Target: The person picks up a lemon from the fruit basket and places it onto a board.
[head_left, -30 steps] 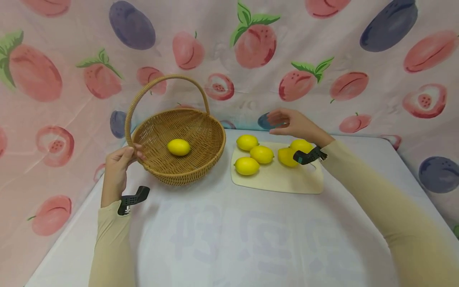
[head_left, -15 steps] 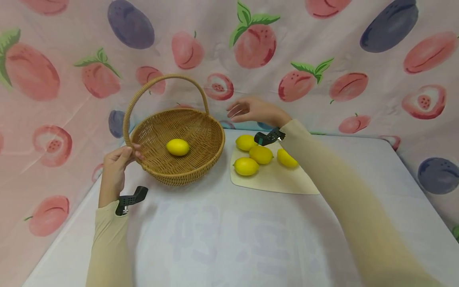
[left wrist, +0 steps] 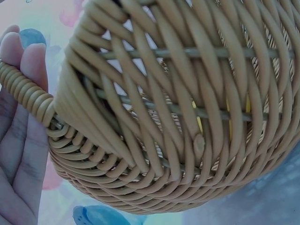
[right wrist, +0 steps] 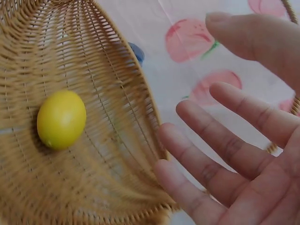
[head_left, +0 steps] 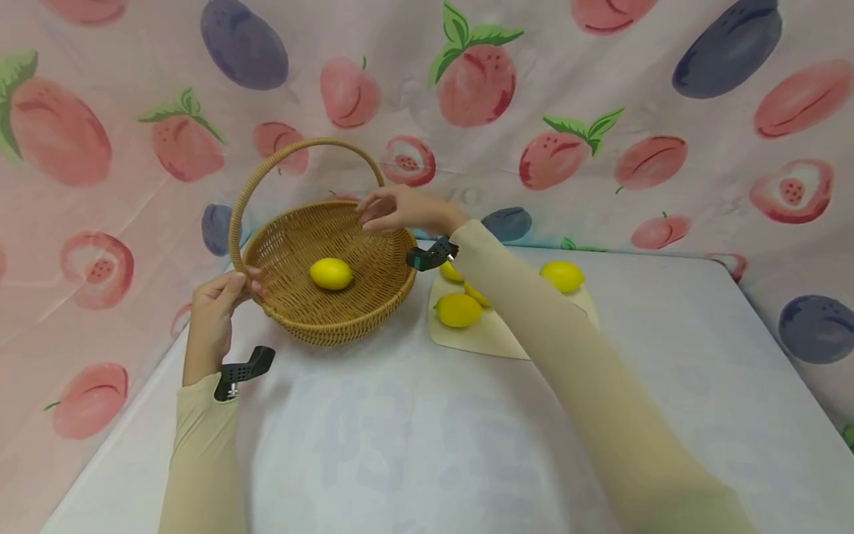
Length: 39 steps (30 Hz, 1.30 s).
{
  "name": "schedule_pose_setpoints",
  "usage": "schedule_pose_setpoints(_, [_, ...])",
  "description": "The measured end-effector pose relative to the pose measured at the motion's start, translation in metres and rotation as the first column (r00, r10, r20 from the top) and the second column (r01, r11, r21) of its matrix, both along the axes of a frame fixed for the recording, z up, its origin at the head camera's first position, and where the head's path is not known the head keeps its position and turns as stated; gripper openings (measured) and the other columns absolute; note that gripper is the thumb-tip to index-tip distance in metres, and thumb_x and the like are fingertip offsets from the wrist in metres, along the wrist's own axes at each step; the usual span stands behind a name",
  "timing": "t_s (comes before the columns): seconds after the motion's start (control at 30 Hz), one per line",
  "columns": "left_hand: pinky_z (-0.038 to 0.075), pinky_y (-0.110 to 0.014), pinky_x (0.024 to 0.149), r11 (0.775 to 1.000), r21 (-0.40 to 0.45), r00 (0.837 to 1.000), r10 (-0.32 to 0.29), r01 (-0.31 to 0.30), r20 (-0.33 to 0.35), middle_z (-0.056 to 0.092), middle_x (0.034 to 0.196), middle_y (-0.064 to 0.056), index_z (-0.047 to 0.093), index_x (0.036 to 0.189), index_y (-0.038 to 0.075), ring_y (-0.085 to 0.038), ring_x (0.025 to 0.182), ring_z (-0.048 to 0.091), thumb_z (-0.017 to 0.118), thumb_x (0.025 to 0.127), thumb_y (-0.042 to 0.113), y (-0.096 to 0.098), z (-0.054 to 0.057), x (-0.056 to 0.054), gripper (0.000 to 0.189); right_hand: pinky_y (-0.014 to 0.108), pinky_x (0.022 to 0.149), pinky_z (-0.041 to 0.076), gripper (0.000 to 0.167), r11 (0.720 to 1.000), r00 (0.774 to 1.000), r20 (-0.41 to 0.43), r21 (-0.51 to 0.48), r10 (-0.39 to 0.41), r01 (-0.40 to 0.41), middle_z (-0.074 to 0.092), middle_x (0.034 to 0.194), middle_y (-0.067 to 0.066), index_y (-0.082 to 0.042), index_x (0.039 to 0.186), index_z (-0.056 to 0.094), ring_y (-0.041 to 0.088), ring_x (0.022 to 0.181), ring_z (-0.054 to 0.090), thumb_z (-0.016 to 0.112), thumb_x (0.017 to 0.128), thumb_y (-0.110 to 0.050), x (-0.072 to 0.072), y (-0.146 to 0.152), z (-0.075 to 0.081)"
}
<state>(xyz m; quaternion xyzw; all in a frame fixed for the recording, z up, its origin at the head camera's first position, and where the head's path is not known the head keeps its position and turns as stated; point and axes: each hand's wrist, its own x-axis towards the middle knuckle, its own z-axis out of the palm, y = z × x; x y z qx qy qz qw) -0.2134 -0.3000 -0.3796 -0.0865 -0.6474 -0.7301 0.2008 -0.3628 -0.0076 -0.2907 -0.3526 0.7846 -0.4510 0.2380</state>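
Note:
A round wicker basket (head_left: 333, 325) with a tall arched handle (head_left: 241, 208) stands tilted on the left of the table. One yellow lemon (head_left: 330, 274) lies inside it. My left hand (head_left: 215, 308) grips the foot of the handle at the basket's left rim; in the left wrist view its fingers (left wrist: 33, 70) wrap the coiled cane. Above the basket's far right rim hovers my right hand (head_left: 408, 209). Its palm and spread fingers show bare in the right wrist view, beside the lemon (right wrist: 62, 119) but well apart from it.
Several lemons (head_left: 457, 310) lie on a cream cutting board (head_left: 490, 341) right of the basket, partly covered by my right sleeve (head_left: 567, 334). A white cloth (head_left: 373, 445) covers the table. Behind it hangs a fruit-printed cloth (head_left: 467, 170).
My right hand has moved left from above the cutting board to the basket's right rim, holding nothing. The left hand keeps its grip, and the basket stays in place.

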Motion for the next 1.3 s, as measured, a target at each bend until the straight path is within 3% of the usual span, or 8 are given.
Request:
schedule_pose_setpoints(0.33, [0.054,-0.017,0.073,1.000,0.004,1.000,-0.010,0.010,-0.007,0.069,0.071,0.002,0.069,0.080,0.004,-0.007,0.070,0.066,0.051,0.096,0.008,-0.002,0.000,0.001,0.025,0.028,0.087,0.053,0.039,0.995,0.999,0.039,-0.093,-0.033,0.037,0.060,0.123,0.012,-0.006,0.124,0.053,0.023,0.112,0.058,0.065,0.089,-0.019,-0.002,-0.049,-0.021])
schedule_pose_setpoints(0.67, [0.054,-0.017,0.071,0.999,0.024,0.999,-0.030,0.031,-0.036,0.069,0.071,0.002,0.071,0.079,0.006,-0.007,0.068,0.066,0.050,0.095,0.006,0.001,-0.002,0.001,0.026,0.027,0.084,0.052,0.041,0.975,0.984,0.027,-0.134,-0.178,0.180,0.061,0.121,0.011,-0.005,0.122,0.055,0.020,0.109,0.059,0.067,0.087,-0.023,0.000,-0.080,-0.049])
schedule_pose_setpoints(0.97, [0.053,-0.018,0.073,0.999,-0.036,0.999,-0.028,0.027,-0.025,0.069,0.075,0.004,0.070,0.073,0.008,-0.007,0.069,0.064,0.052,0.095,0.009,0.004,-0.001,0.001,0.029,0.031,0.096,0.048,0.045,0.975,0.978,-0.022,-0.087,-0.206,0.204,0.058,0.126,0.010,-0.005,0.124,0.054,0.019,0.114,0.055,0.068,0.086,-0.024,0.003,-0.083,-0.063])
schedule_pose_setpoints(1.1, [0.052,-0.017,0.074,0.997,-0.065,0.999,-0.038,0.037,-0.020,0.069,0.072,0.005,0.071,0.075,0.009,-0.006,0.072,0.064,0.052,0.095,0.010,0.004,0.002,0.001,0.027,0.031,0.098,0.047,0.047,0.978,0.978,-0.025,-0.047,-0.205,0.204,0.057,0.128,0.010,-0.006,0.126,0.053,0.020,0.116,0.054,0.069,0.086,-0.024,0.004,-0.082,-0.067])
schedule_pose_setpoints(1.3, [0.051,-0.017,0.075,0.990,-0.136,0.998,-0.051,0.047,-0.025,0.069,0.081,0.007,0.069,0.071,0.012,-0.005,0.078,0.063,0.052,0.096,0.010,0.007,0.005,0.003,0.030,0.033,0.098,0.048,0.048,0.980,0.977,-0.078,0.010,-0.198,0.199,0.056,0.129,0.012,-0.003,0.126,0.053,0.024,0.118,0.055,0.070,0.085,-0.021,0.004,-0.080,-0.075])
